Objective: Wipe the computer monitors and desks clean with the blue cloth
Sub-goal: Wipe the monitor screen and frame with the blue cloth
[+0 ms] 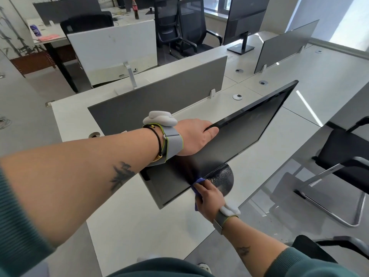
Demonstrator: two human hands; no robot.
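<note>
I am gripping the top edge of the black monitor (229,148) with my left hand (196,136), fingers curling over the back of the frame and my thumb lying on the dark screen. My right hand (209,198) is clutching the blue cloth (198,180), which is bunching out above my fingers and again below my palm. I am pressing the cloth against the monitor's lower edge, right where the screen passes in front of the round black stand base (223,180). My hands are well apart, one on the upper edge and one on the lower edge, with the screen between them. The monitor is standing on the white desk (139,216), angled so its right end points away from me, just near of a grey divider panel (159,96). I am finding no logo or writing that I can read on the screen or its frame. Far off, a cola bottle (135,9) is showing a red label, and at the far left a blue packet (35,32) is lying on another desk, but the lettering on both is too small to make out. A second black monitor (245,19) is standing at the far right, back towards me, its markings unreadable.
</note>
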